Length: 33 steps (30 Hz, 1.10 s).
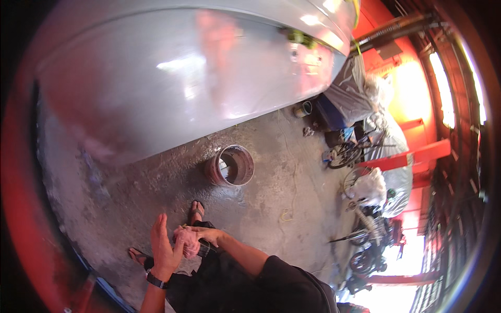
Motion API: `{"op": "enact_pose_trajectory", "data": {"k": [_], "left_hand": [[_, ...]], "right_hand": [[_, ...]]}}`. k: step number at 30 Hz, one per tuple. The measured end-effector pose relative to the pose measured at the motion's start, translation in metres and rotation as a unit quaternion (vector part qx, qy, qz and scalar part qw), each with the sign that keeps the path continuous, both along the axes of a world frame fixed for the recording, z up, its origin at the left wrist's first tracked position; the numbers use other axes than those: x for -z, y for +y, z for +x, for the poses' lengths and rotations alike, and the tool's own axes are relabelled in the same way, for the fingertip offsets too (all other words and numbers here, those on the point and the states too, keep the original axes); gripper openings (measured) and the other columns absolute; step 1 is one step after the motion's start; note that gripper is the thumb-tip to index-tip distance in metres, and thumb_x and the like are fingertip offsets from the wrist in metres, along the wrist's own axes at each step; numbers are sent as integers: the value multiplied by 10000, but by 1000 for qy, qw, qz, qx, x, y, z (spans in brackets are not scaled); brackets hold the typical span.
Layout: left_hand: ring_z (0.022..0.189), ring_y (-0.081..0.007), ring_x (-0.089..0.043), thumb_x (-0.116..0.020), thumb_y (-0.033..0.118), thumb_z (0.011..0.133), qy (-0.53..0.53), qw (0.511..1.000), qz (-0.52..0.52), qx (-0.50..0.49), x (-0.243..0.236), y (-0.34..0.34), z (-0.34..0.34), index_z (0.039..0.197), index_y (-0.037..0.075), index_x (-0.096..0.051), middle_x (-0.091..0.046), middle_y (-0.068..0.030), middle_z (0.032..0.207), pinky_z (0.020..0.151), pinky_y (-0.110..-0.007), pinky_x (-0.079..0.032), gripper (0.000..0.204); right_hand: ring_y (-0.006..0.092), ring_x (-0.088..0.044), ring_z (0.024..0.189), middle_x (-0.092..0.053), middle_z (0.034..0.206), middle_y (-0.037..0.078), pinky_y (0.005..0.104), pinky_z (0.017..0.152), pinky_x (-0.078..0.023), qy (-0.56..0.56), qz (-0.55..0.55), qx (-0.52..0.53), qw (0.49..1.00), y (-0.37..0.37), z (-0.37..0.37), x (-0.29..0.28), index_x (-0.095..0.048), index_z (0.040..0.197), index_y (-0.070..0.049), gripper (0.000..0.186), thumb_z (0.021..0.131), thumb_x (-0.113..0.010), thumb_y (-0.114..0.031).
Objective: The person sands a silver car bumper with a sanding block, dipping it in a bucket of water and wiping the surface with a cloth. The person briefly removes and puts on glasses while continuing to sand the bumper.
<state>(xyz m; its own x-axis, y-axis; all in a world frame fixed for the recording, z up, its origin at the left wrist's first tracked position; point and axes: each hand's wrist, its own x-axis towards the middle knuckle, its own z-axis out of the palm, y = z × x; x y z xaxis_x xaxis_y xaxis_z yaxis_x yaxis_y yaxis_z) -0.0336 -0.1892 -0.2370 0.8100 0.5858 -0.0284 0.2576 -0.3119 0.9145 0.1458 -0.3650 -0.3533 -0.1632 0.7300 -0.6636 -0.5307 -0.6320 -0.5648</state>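
In front of my body, a crumpled pinkish cloth [190, 247] is bunched up, with my right hand [210, 236] closed around its right side. Close against its left side is my left hand [166, 249], fingers stretched upward and a dark watch on the wrist; this hand is open. Whether the left thumb touches the cloth I cannot tell. Beyond my feet, a worn reddish bucket [213, 172] stands upright on the floor, with some liquid or a light object at its bottom. Past it rises a large grey, glossy vehicle body [135, 99] with reddish patches.
The concrete floor [266, 203] is stained and wet around the bucket. A small can [302, 109] stands by the vehicle's lower edge. Along the right are bicycles [345, 155], a motorcycle [365, 261], a silver-covered shape [399, 190] and a red beam [412, 156].
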Motion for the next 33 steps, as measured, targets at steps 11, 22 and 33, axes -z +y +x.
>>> {"op": "enact_pose_trajectory", "data": {"k": [11, 22, 33], "left_hand": [[1088, -89, -548, -722, 244, 1057, 30, 719, -636, -279, 161, -60, -76, 1545, 84, -434, -540, -48, 1442, 779, -259, -488, 589], [1201, -145, -629, -753, 145, 1011, -156, 648, -714, -216, 178, -58, -75, 1619, 114, -368, -606, -25, 1351, 1043, -324, -532, 721], [975, -66, -512, -767, 210, 978, -80, 732, -626, -256, 210, -38, -96, 1677, 63, -344, -548, 44, 1150, 865, -231, -444, 829]], "right_hand": [[249, -357, 1547, -359, 1696, 125, 371, 1265, -310, -105, -185, 37, 976, 40, -109, 25, -242, 1688, 10, 887, 1099, -548, -578], [244, -224, 1623, -218, 1779, 97, 436, 1315, -169, -137, -178, 144, 964, 11, -81, -9, -164, 1725, -51, 986, 1067, -148, -784], [285, -442, 1467, -455, 1619, 180, 407, 1237, -320, -802, 76, 385, 451, 132, 234, -277, -292, 1681, -19, 938, 1099, -158, -743]]}}
